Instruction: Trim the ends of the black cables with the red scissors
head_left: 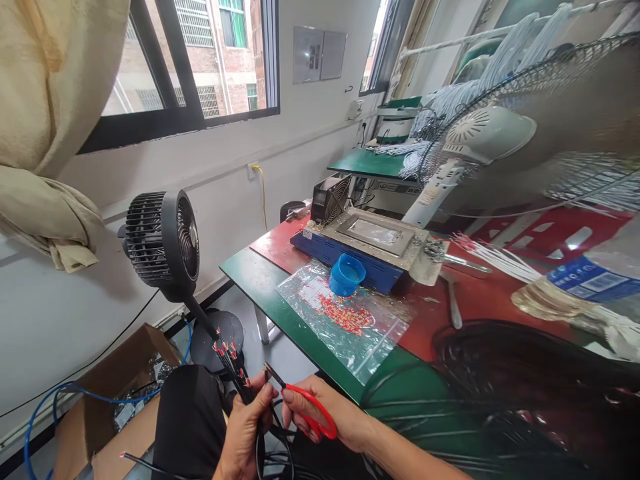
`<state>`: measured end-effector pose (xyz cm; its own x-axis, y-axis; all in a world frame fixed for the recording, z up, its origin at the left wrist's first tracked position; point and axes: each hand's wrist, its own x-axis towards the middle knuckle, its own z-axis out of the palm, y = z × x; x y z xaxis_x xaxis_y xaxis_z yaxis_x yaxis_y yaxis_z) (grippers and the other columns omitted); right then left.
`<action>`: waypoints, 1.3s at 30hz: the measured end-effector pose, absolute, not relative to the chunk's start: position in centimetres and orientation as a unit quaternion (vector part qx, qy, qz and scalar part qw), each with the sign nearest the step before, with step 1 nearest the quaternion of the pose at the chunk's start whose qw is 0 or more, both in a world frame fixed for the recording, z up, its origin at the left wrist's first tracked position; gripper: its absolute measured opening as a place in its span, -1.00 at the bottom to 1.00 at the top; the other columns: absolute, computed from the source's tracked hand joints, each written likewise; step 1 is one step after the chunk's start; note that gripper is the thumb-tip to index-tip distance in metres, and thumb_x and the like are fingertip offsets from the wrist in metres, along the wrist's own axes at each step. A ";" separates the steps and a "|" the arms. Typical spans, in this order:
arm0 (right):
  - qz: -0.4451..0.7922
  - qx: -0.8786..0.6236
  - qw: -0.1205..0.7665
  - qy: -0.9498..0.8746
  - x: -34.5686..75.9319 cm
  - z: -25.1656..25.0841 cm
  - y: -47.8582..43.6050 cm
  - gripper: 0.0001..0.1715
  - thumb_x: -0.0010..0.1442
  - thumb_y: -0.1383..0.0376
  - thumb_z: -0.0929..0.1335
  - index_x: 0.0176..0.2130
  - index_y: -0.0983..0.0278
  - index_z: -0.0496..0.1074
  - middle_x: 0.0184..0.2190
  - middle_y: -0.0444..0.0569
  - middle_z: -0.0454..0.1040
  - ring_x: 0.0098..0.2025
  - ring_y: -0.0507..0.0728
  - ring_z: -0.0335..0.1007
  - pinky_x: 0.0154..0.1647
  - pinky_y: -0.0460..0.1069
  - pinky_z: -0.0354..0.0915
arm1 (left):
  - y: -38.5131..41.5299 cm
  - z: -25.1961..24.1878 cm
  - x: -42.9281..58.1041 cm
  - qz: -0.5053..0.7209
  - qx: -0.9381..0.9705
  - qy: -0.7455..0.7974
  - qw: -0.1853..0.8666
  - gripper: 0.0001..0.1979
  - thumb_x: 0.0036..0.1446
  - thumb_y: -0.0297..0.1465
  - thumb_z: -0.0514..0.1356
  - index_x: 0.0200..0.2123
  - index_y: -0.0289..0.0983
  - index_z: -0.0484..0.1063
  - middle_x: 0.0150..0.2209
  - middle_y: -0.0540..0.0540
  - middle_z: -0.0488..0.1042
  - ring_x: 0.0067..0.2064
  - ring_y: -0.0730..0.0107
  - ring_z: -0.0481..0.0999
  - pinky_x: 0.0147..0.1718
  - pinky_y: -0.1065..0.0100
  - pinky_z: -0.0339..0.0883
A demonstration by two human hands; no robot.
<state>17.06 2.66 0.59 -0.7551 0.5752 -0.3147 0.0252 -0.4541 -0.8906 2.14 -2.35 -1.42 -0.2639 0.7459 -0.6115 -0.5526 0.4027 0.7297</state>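
Note:
Low in the middle of the head view, my left hand (246,427) is closed round a bunch of black cables (227,363). Their ends fan upward and show red and pale inner wires. My right hand (325,403) grips red-handled scissors (320,408), fingers wrapped on the handles. The scissor blades point up and left, close to a cable end by my left thumb. Whether the blades touch that cable, I cannot tell. More black cable hangs below my left hand, and one loose cable end (131,456) lies at the lower left.
On the table (240,267) lie a plastic bag (370,360) with small red and yellow bits, a blue ring-shaped container (347,275) and a blue heating unit (345,260). Black cable coils (480,353) cover the right side. A black fan (165,240) and a cardboard box (100,407) stand left.

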 end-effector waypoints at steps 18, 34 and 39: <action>0.735 -0.347 0.306 -0.496 17.6 1.1 4.3 -0.46 0.05 -0.10 0.26 -0.52 0.34 0.30 -0.72 -0.23 0.14 -0.67 -0.09 0.00 -0.64 -0.15 -0.02 | -3.0 -3.2 3.1 0.522 0.111 0.588 0.609 -0.48 -0.30 -0.23 0.35 -0.21 -0.34 0.43 -0.58 -0.02 0.42 -0.69 0.70 0.09 -0.69 0.51 -0.12; 0.734 -0.367 0.289 -0.492 16.7 0.5 3.2 -0.54 -0.05 -0.02 0.37 -0.48 0.33 0.26 -0.66 -0.24 0.14 -0.61 -0.09 -0.01 -0.59 -0.14 -0.03 | -2.4 -2.1 3.0 0.458 0.175 0.596 0.636 -0.59 -0.41 -0.18 0.38 -0.51 -0.37 0.46 -0.85 0.15 0.09 -0.77 0.70 -0.05 -0.71 0.45 -0.30; 0.752 -0.376 0.292 -0.456 16.7 0.4 3.4 -0.54 -0.08 0.00 0.39 -0.52 0.33 0.25 -0.69 -0.24 0.15 -0.64 -0.10 -0.03 -0.61 -0.15 -0.05 | -2.5 -0.9 3.6 0.482 0.165 0.575 0.640 -0.67 -0.44 -0.25 0.40 -0.62 -0.36 0.45 -0.85 0.16 0.10 -0.75 0.67 0.01 -0.70 0.45 -0.10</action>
